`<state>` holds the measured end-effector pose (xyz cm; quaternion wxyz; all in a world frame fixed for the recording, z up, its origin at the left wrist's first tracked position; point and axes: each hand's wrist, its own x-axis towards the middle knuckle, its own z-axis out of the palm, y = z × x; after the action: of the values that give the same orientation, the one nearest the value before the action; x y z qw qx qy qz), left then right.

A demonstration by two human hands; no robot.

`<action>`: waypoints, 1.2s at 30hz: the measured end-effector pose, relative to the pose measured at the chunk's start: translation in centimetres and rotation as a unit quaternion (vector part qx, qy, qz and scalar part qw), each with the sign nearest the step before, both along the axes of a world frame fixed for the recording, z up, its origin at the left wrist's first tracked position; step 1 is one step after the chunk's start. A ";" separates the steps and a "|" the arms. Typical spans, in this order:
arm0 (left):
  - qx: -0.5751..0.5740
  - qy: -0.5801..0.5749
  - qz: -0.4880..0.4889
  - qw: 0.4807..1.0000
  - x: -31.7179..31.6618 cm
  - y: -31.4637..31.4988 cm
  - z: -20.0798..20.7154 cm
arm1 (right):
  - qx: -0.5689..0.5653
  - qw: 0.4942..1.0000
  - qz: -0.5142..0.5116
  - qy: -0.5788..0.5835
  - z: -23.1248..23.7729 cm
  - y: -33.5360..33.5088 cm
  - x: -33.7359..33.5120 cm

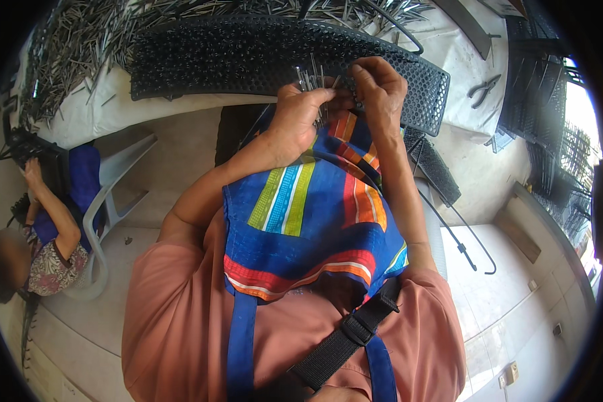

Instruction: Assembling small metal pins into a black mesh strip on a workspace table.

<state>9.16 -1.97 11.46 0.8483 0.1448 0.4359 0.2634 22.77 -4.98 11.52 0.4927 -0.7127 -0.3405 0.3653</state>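
My left hand [295, 120] is closed around a bunch of thin, shiny clear rods [309, 79] that stick up past the thumb. Just to its right, my right hand [383, 88] has its thumb and fingertips pinched together over the near edge of a long black panel full of round holes [430, 97]. Whatever the pinch holds is too small to make out. Dark, glinting pieces fill the panel's left and middle holes, while the holes at its right end show bare. A striped blue cloth [295, 201] lies across my front below both hands.
Loose dark slivers [90, 43] are heaped at the far left of the white-covered table [472, 120]. Pliers [482, 90] lie at its right. Another person [50, 261] works at the left beside a pale plastic chair [104, 221]. Black mesh racks [546, 100] stand at the right.
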 end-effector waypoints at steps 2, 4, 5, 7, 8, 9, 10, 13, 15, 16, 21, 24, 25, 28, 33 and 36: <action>0.002 0.000 0.005 1.000 -0.1 0.0 -0.3 | -0.009 1.000 0.010 0.007 0.2 0.2 0.1; 0.007 -0.021 -0.012 1.000 -0.3 0.1 -0.6 | -0.070 0.989 0.124 -0.029 -0.3 0.0 0.7; 0.007 -0.022 -0.013 1.000 -0.1 0.1 -0.6 | -0.057 0.990 0.119 -0.048 -0.4 -0.3 0.8; -0.003 -0.004 0.000 1.000 -0.1 0.0 -0.4 | -0.020 0.999 0.040 0.024 -0.9 -0.6 0.4; -0.003 -0.003 0.001 1.000 -0.2 0.0 -0.4 | 0.018 0.995 -0.040 0.094 -1.1 -0.8 0.3; 0.000 0.007 -0.003 1.000 -0.3 0.0 -0.4 | 0.036 0.992 -0.083 0.092 -1.3 -0.8 0.7; 0.004 0.016 -0.006 1.000 -0.4 0.0 -0.3 | 0.036 0.991 -0.084 0.093 -1.5 -0.7 0.9; 0.035 0.045 -0.075 0.996 -1.6 -0.4 -0.2 | 0.144 0.978 -0.141 -0.050 -2.0 -0.2 1.5; 0.048 0.050 -0.127 0.990 -2.4 -1.2 -0.4 | 0.147 0.976 -0.132 -0.090 -2.5 0.2 1.6; 0.060 0.055 -0.176 0.981 -2.9 -1.7 -0.4 | 0.150 0.973 -0.121 -0.129 -2.6 0.3 1.6; 0.125 0.023 -0.360 0.924 -5.3 -3.1 -1.9 | 0.141 0.954 -0.060 -0.258 -1.3 0.9 1.7; 0.194 0.050 -0.358 0.912 -5.5 -3.4 -1.8 | 0.138 0.954 -0.050 -0.260 -1.5 0.8 1.8; 0.196 0.049 -0.358 0.912 -5.4 -3.3 -1.7 | 0.136 0.950 -0.047 -0.276 -1.8 0.6 1.8; 0.185 0.111 -0.352 0.911 -5.5 -3.0 -1.4 | 0.120 0.919 -0.011 -0.376 -3.0 0.2 1.7; 0.140 0.120 -0.284 0.941 -5.9 -2.4 -1.7 | 0.108 0.887 0.010 -0.450 -2.8 0.2 1.0; 0.097 0.097 -0.220 0.966 -5.3 -2.5 -1.7 | 0.084 0.875 0.026 -0.475 -2.5 0.4 1.3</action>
<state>3.87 -4.42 9.73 0.8206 0.3441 0.4460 0.0959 24.11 -4.61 9.06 0.3193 -0.7473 -0.5817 -0.0344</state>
